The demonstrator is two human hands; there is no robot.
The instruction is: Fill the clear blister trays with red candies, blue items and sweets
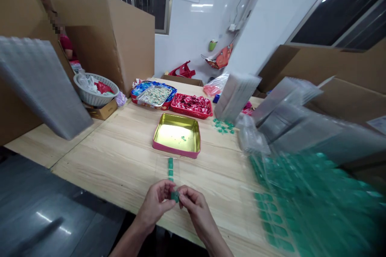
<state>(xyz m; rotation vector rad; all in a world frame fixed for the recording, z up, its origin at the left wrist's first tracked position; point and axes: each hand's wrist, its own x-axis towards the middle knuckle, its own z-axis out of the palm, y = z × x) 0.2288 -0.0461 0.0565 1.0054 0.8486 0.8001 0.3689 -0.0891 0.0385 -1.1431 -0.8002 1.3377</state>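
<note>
Near the front edge of the table, my left hand [155,202] and my right hand [197,209] meet with their fingertips closed on a small dark green piece [174,196]. Its exact kind is too small to make out. Just beyond my fingers lies a clear plastic tray [162,168], flat on the wood, with a single column of green squares [170,164] in it. My hands cover the near end of that tray. Past it stands a gold-lined tin [176,153] with a pink outer wall, holding a few green scraps.
A red tray of wrapped packets [192,105] and a tin with small sachets [154,95] stand behind. Loose green pieces [223,126] lie right of them. Filled clear trays [277,213] and stacked trays [237,96] crowd the right. A basket [95,95] sits at left.
</note>
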